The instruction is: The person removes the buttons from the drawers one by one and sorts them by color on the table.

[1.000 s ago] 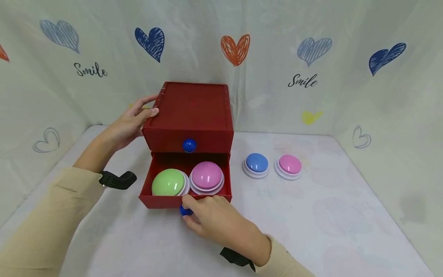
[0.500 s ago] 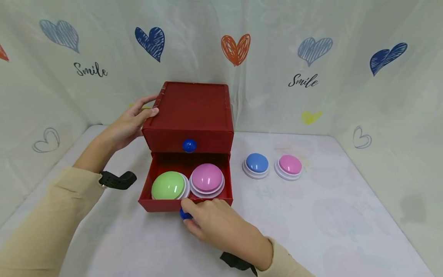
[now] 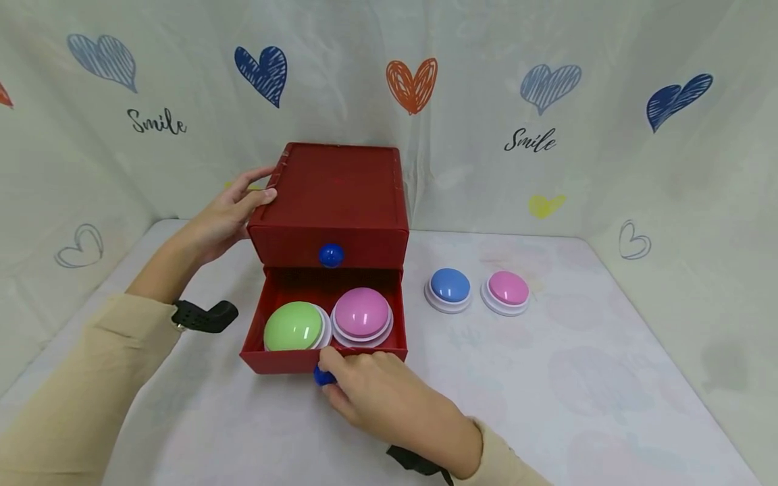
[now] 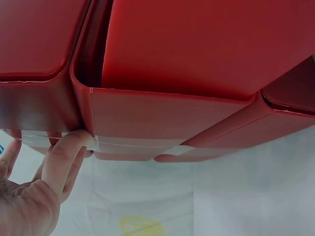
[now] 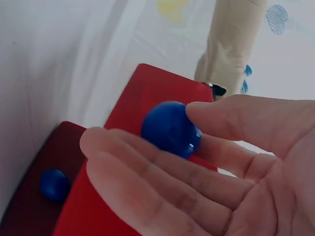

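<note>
A red two-drawer box [image 3: 337, 196] stands at the back of the table. Its lower drawer [image 3: 267, 361] is pulled out and holds a green dome button [image 3: 294, 326] and a pink dome button [image 3: 362, 312]. My right hand [image 3: 340, 379] pinches the drawer's blue knob [image 3: 319, 376] between thumb and fingers; the right wrist view shows that blue knob [image 5: 170, 129] close up. The upper drawer is closed, with its own blue knob [image 3: 331, 255]. My left hand [image 3: 227, 212] rests against the box's upper left side, fingers [image 4: 64, 157] straight against the red wall [image 4: 172, 113].
A blue dome button [image 3: 450, 285] and a second pink dome button [image 3: 508, 288] sit on the white tabletop right of the box. Heart-printed cloth walls [image 3: 547, 135] close in the back and both sides.
The lower drawer has slid a little further out towards me with my right hand on its knob. My left hand has stayed on the box.
</note>
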`<act>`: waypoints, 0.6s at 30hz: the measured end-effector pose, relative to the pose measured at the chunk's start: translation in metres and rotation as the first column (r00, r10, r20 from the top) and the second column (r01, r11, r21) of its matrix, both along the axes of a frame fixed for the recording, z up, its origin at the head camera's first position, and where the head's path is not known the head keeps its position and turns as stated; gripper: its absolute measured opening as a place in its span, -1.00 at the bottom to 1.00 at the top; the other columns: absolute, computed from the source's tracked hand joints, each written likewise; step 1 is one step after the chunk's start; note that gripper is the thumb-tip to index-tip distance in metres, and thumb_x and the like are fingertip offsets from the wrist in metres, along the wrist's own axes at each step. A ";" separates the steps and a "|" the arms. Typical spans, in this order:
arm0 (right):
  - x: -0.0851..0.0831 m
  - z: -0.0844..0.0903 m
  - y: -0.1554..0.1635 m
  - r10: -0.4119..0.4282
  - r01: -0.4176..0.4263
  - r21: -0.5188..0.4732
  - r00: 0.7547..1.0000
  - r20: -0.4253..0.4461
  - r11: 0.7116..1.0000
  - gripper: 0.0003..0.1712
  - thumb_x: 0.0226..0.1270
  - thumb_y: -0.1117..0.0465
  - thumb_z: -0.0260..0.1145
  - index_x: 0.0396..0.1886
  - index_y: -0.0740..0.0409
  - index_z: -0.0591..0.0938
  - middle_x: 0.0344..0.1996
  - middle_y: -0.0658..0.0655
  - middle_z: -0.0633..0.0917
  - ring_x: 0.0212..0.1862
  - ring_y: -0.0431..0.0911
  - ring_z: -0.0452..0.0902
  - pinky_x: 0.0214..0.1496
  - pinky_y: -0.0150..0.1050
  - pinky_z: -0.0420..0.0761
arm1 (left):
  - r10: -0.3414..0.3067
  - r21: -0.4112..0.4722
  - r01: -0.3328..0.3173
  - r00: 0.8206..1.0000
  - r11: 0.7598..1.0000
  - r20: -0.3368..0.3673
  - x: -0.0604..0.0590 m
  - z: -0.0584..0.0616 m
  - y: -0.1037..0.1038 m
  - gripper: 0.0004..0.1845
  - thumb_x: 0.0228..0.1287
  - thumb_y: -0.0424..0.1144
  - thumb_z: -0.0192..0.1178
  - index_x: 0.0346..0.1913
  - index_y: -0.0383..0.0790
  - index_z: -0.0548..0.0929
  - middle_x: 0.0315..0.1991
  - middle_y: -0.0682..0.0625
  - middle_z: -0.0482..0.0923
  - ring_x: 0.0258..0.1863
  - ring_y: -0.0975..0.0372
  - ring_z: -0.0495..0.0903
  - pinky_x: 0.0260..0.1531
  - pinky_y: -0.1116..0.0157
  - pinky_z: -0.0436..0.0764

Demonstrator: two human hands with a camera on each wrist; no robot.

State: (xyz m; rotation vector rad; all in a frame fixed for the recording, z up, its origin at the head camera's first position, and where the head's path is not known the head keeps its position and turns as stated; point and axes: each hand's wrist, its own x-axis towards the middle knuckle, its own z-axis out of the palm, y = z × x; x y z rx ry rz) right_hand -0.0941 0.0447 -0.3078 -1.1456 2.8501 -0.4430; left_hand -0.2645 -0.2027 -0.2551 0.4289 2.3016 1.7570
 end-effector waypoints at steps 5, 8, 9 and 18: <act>0.001 0.011 0.004 -0.027 0.043 -0.099 0.987 0.160 0.994 -0.81 0.31 0.12 0.23 -0.13 0.00 0.48 -0.62 -0.14 0.53 -0.63 -0.41 0.32 -0.45 -0.64 0.39 | 0.000 -0.005 0.000 1.000 1.000 0.001 0.001 0.000 0.000 -0.37 0.40 0.06 -0.10 0.44 0.23 -0.07 0.26 0.01 0.17 0.04 0.27 0.41 -0.19 0.37 0.59; 0.000 0.014 0.009 0.020 0.013 -0.253 0.992 0.127 0.967 -0.85 0.30 0.17 0.24 -0.16 0.04 0.52 -0.53 -0.10 0.61 -0.53 -0.40 0.39 -0.35 -0.64 0.44 | 0.002 -0.009 -0.002 1.000 1.000 0.001 0.000 0.000 0.000 -0.37 0.40 0.07 -0.11 0.44 0.23 -0.07 0.27 -0.01 0.16 0.05 0.27 0.40 -0.19 0.37 0.59; -0.001 0.014 0.011 0.039 -0.010 -0.306 0.995 0.088 0.952 -0.87 0.29 0.20 0.24 -0.18 0.05 0.54 -0.48 -0.08 0.64 -0.49 -0.39 0.43 -0.31 -0.64 0.45 | 0.002 -0.010 -0.002 1.000 1.000 0.000 0.000 0.000 0.000 -0.37 0.40 0.07 -0.11 0.44 0.23 -0.07 0.27 -0.01 0.16 0.05 0.27 0.40 -0.19 0.37 0.59; -0.019 0.009 0.014 0.050 -0.121 -0.534 0.988 -0.144 0.837 -0.84 0.21 0.36 0.28 -0.20 0.17 0.58 -0.29 0.03 0.61 -0.22 -0.21 0.50 -0.15 -0.54 0.53 | -0.002 -0.013 0.002 1.000 1.000 -0.006 -0.001 0.001 0.000 -0.38 0.40 0.06 -0.11 0.44 0.22 -0.07 0.26 0.00 0.17 0.06 0.26 0.39 -0.19 0.36 0.58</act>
